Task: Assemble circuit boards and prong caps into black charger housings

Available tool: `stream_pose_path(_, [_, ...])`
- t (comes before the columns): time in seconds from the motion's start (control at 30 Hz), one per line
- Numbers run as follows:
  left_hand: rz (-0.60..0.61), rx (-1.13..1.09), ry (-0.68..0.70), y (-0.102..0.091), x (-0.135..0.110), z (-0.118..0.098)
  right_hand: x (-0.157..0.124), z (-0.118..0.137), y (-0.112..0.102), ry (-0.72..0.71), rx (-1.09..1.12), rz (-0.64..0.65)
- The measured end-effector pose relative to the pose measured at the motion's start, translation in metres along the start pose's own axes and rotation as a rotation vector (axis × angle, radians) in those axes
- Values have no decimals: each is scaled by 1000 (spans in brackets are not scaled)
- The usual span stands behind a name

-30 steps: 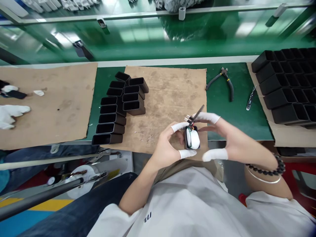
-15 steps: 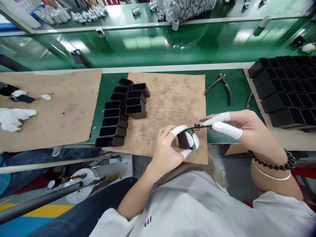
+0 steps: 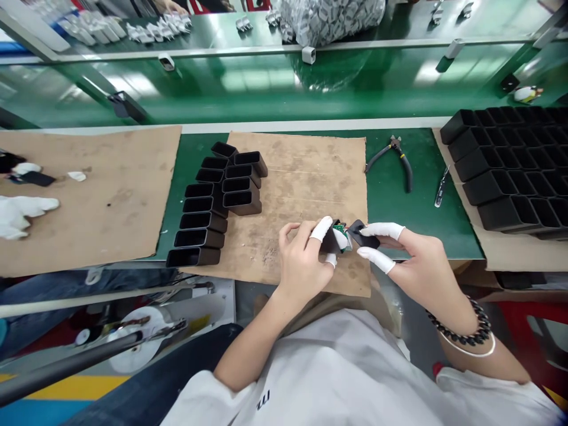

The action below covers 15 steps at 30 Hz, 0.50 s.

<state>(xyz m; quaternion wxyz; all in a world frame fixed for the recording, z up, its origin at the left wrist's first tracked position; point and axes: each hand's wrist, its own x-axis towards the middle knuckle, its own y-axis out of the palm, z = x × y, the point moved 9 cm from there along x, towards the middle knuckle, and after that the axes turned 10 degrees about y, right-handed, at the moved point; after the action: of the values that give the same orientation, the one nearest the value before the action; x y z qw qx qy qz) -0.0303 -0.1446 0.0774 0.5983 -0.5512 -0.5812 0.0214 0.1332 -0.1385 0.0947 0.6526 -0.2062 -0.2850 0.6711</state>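
My left hand (image 3: pixel 306 251), with white finger cots on thumb and index finger, grips a black plastic housing (image 3: pixel 329 241) over the cardboard sheet. From the housing's right end stick out a green circuit board (image 3: pixel 341 229) and a white part (image 3: pixel 341 239). My right hand (image 3: pixel 410 248), also in finger cots, pinches a black end cap (image 3: pixel 364 234) close beside that end. Red wire shows between cap and board. Several black rectangular housings (image 3: pixel 242 201) stand in rows on the left of the cardboard, their hollow tops facing up.
Diagonal cutters (image 3: pixel 394 160) and tweezers (image 3: pixel 442 187) lie on the green bench to the right. A block of black housings (image 3: pixel 501 183) stands beyond them. At far left, a co-worker's white-gloved hand (image 3: pixel 26 213) rests over another cardboard sheet (image 3: pixel 119 195). A conveyor (image 3: pixel 248 89) runs behind.
My right hand has turned and come nearer to my left, tilting the end cap so its broad face shows. The white part now shows less outside the housing.
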Motion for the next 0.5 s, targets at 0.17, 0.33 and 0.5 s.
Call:
stream_pose_path(0.17, [-11,-95,-70,2,1,8,-3,-3,4,-17,99,-103])
stream_pose_path(0.33, [-38,-148,-133,5,-1,12,-9,11,11,-148,12,-236])
stream_pose_path(0.5, [-47,-188,-195,20,-4,17,-13,22,29,-254,-76,-275])
